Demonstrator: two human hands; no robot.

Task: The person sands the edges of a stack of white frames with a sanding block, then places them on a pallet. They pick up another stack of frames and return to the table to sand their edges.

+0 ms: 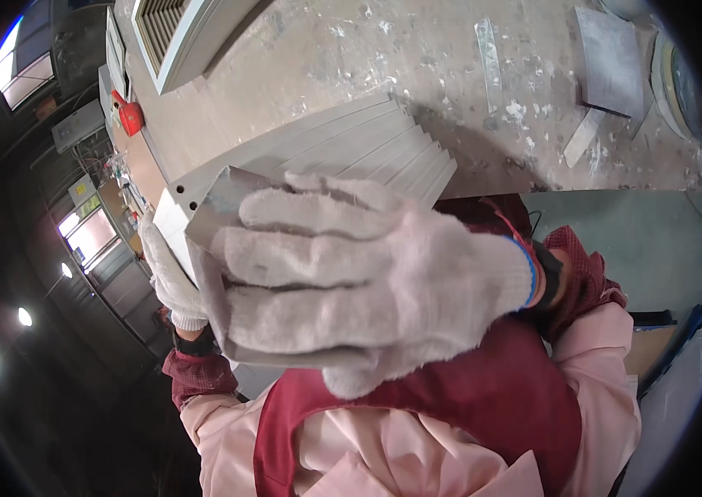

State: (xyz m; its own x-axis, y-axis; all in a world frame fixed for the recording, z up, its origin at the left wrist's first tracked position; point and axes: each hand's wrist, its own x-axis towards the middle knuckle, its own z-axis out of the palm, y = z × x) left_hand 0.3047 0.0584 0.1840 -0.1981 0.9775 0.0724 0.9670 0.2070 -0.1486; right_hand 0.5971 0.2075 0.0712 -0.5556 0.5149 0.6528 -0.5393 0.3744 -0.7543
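Observation:
A pale grey slatted piece (343,145), like a louvre with stepped slats and two dark holes at its left end, is tilted up close in front of me. My left hand (170,277), in a whitish knit glove, supports its left end with the fingers stretched along the side. My right hand (367,273), in the same kind of glove with a blue cuff edge, lies flat with fingers outstretched over a grey thin-edged panel (227,186) nearest me. The glove covers most of that panel, so whether it is part of the slatted piece cannot be told.
The paint-spotted worktable (301,66) carries a white-framed louvre (193,41) at the far left. A thin metal strip (488,62) and a grey plate (610,62) lie toward the right. A red object (129,114) stands beyond the table's left side.

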